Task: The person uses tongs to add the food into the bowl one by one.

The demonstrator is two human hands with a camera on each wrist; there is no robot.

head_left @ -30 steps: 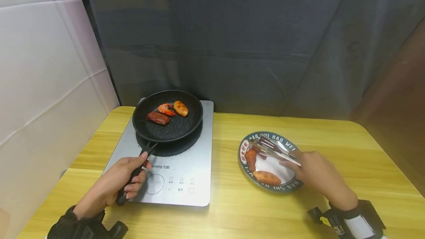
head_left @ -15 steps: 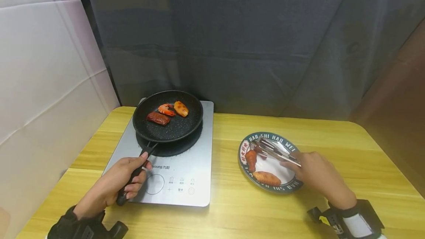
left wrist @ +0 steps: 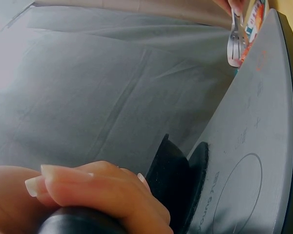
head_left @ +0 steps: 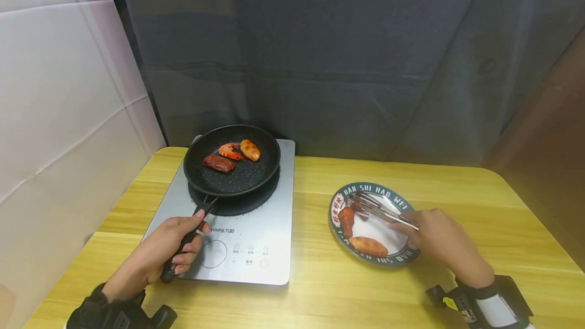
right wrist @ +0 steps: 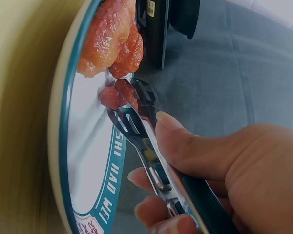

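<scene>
In the head view my left hand (head_left: 166,248) grips the handle of a black frying pan (head_left: 224,183) on an induction cooker (head_left: 274,227). In the pan lie a brown slab of meat (head_left: 219,163), a shrimp (head_left: 230,151) and a yellow-brown piece of food (head_left: 250,150). My right hand (head_left: 439,232) holds metal tongs (head_left: 386,212) over a green-rimmed plate (head_left: 402,258). Their tips are around a small reddish food piece (right wrist: 112,97), partly hidden. Beside it on the plate are a drumstick (head_left: 346,221) and a golden-brown, wing-like piece (head_left: 368,247).
The wooden table (head_left: 315,298) carries both the cooker and the plate, with bare wood between them. Behind stands a dark grey cloth screen (head_left: 320,65). A white panel (head_left: 68,90) borders the left side, a brown one (head_left: 548,116) the right.
The tongs' arms have drawn together around the reddish piece on the plate. My left hand and the pan stay nearly where they were.
</scene>
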